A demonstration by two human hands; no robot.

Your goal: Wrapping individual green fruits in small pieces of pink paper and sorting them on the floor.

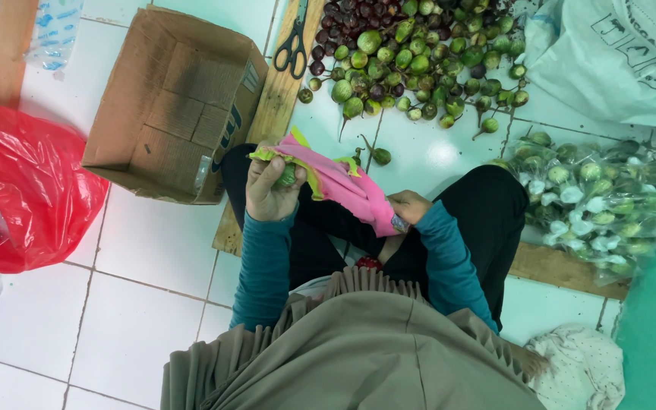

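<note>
- The left hand (271, 190) gripped a small green eggplant (286, 178) inside the pink cloth (343, 186).
- The right hand (408, 206) pinched the cloth's other end (at four o'clock).
- Risk, I judged: the eggplant could slip out, because the cloth wrapped it loosely.

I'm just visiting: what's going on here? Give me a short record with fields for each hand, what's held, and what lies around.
left hand: left hand grips a small green eggplant wrapped in one end of the cloth
right hand: right hand holds the other end of the pink cloth
ahead: pile of green and purple eggplants on the white tiled floor
tool: scissors on a wooden board
left side: cardboard box, red plastic bag
right side: clear bags of eggplants
</note>
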